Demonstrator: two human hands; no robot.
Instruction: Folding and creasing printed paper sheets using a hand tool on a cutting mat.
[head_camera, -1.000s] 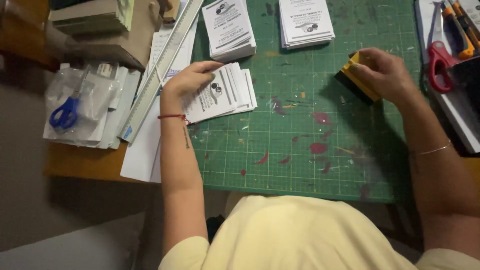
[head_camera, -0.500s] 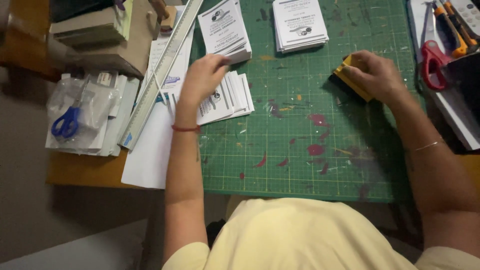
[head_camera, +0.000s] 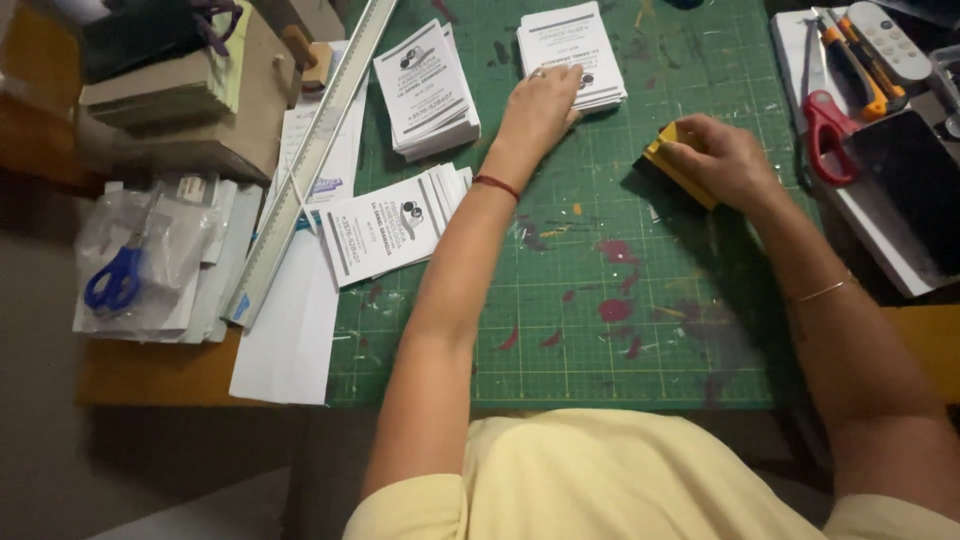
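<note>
The left hand (head_camera: 540, 105) lies flat on the far stack of white printed cards (head_camera: 575, 50) — the right hand (head_camera: 725, 160) grips a yellow block (head_camera: 668, 160), well apart.

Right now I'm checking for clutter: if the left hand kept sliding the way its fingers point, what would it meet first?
The left hand already rests on the top-right card stack; beyond that lies only green mat, apparently free to the frame's edge.

Card stack and yellow block on my mat

I see the white card stack (head_camera: 580, 45) lying flat up top; the yellow block (head_camera: 676, 165) sits tilted to its right.
</note>
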